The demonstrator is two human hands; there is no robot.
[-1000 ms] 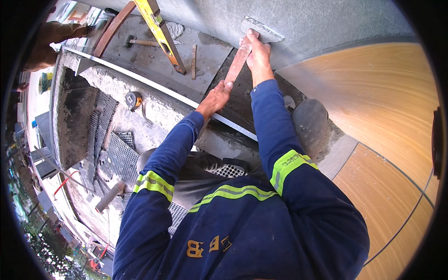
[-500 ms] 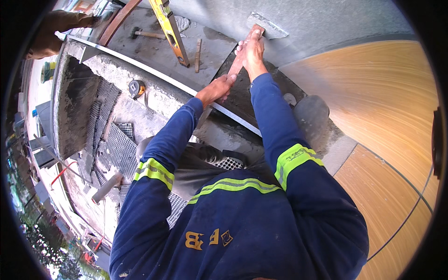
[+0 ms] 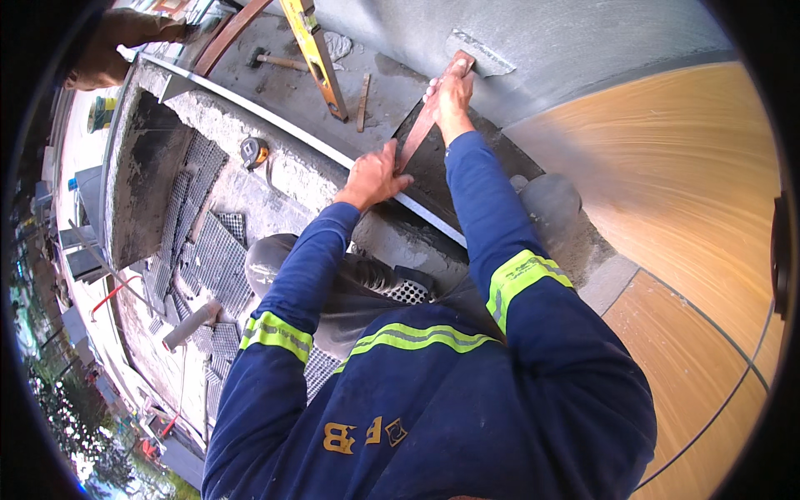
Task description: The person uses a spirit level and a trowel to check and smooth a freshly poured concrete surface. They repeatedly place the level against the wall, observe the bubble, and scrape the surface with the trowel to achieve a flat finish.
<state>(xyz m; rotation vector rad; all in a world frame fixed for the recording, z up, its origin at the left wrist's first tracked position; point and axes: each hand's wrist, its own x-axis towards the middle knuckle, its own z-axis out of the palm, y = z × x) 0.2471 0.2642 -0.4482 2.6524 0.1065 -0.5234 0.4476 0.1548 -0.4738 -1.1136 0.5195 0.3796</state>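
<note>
My right hand [image 3: 454, 98] is wrapped round the upper part of a flat reddish wooden strip [image 3: 418, 135]. The strip slants, its far end by a pale rectangular patch [image 3: 487, 52] at the foot of the grey wall [image 3: 567, 42]. At the strip's near end is my left hand [image 3: 371, 178], open, with thumb and forefinger spread apart; whether it touches the wood I cannot tell. Below that hand runs a long light metal edge [image 3: 321, 148], bordering the concrete ledge. A dark gap or panel [image 3: 429, 171] lies under the strip.
A yellow spirit level [image 3: 319, 65], a small wood piece [image 3: 363, 103] and a hammer [image 3: 283, 62] are beyond the metal edge. A tape measure [image 3: 253, 152] sits on the ledge. Dimpled black sheets [image 3: 212, 258] lie at left. Curved wooden panelling [image 3: 667, 150] stands at right. Another person's arm [image 3: 125, 37] shows top left.
My left hand has let go of the strip's near end and opened, shifting slightly down and left. My right hand keeps its grip. The view has shifted a little.
</note>
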